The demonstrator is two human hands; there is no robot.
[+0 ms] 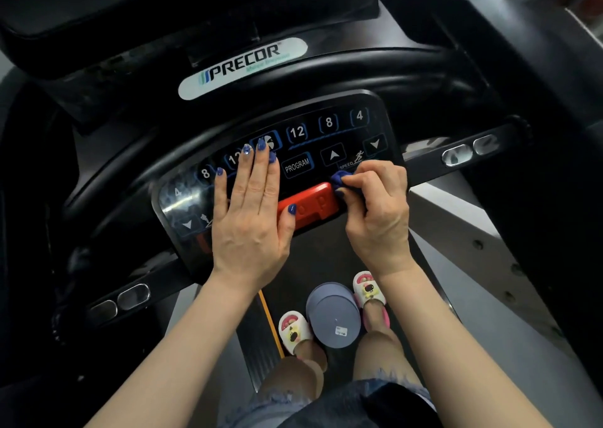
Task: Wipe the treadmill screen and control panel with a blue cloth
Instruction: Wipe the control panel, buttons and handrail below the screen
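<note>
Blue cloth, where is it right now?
In the head view, the blue cloth is bunched in the right hand, pressed at the right end of the red stop button, just below the SPEED label.

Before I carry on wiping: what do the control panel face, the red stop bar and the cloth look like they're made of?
Control panel: looks like glossy plastic or membrane overlay; it mirrors light at its left end. Red stop bar: seemingly moulded plastic with a semi-gloss sheen. Blue cloth: soft fabric, bunched in the right hand; weave too small to tell.
</note>
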